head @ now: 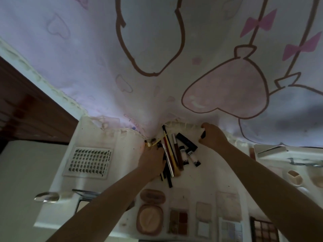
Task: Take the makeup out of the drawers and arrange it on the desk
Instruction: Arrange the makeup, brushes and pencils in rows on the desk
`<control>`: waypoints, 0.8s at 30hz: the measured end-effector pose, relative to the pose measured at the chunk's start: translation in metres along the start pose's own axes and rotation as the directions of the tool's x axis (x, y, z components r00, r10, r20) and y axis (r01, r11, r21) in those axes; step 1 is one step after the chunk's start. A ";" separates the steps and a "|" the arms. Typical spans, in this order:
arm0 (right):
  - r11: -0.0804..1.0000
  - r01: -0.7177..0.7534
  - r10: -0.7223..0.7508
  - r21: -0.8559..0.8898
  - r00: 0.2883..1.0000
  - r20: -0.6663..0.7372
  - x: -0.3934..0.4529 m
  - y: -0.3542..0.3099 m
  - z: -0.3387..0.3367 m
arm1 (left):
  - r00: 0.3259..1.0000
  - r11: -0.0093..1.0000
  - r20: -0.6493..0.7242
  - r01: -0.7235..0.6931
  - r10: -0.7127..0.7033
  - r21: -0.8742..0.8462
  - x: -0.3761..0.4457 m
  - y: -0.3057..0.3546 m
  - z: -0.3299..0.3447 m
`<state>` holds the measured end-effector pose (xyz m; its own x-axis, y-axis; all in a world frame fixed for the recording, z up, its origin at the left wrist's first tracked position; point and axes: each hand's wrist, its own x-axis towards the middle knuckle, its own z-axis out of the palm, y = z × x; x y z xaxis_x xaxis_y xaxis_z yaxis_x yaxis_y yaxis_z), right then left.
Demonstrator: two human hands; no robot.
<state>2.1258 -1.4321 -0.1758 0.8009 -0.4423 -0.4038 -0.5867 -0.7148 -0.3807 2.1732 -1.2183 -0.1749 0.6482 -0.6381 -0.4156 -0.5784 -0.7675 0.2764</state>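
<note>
a bundle of makeup pencils and tubes (176, 154) lies on the desk (206, 179) at its far edge, under the hem of a hanging curtain (157, 58). the left hand (153, 159) rests on the bundle's left side; the right hand (212, 134) is at the hem, right of it. left of the bundle lies a lash tray (89, 162). nearer the viewer, compacts (151, 208) and palettes (179, 221) lie in a row.

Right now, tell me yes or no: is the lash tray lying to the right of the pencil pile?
No. The lash tray lies left of the pencil pile, beyond the left hand.
</note>
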 end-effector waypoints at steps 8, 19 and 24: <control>0.925 0.275 -0.330 -0.263 0.924 -0.195 -0.064 -0.006 0.024 | 0.996 0.994 0.090 -0.017 0.007 0.112 0.002 0.008 0.008; 0.969 0.062 -0.034 0.241 0.993 -0.117 -0.086 0.010 0.045 | 0.994 0.939 0.108 0.054 -0.018 -0.338 -0.001 0.037 -0.009; 0.757 0.031 0.134 0.652 0.970 -0.202 -0.118 0.006 0.020 | 0.935 0.268 0.353 0.335 0.020 -0.903 -0.008 0.064 -0.015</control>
<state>2.0256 -1.3739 -0.1470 0.7227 -0.6341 -0.2750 -0.4979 -0.2017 -0.8435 2.1390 -1.2633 -0.1407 0.4201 -0.5904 -0.6891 0.5094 -0.4750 0.7175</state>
